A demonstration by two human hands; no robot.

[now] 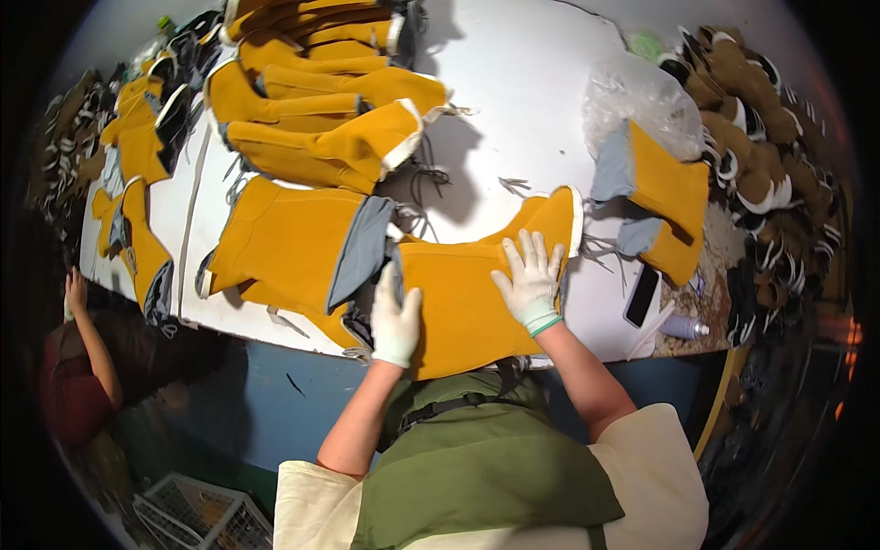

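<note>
A mustard-yellow boot upper lies on its side in front of me, its white-edged foot end pointing to the far right. My right hand, in a white glove with a green cuff, rests flat on it with fingers spread. At the upper's left end, by the grey lining, my left hand is gloved too, its fingers stretched away from me and its thumb apart. Touching this end is another yellow upper with its grey lining folded out. Both hands appear to press on the piece without gripping.
Stacked yellow uppers fill the far left of the white table. Right of me are two folded uppers, a clear plastic bag, a phone and a spray can. Brown boots are heaped beyond. A co-worker's arm shows at left.
</note>
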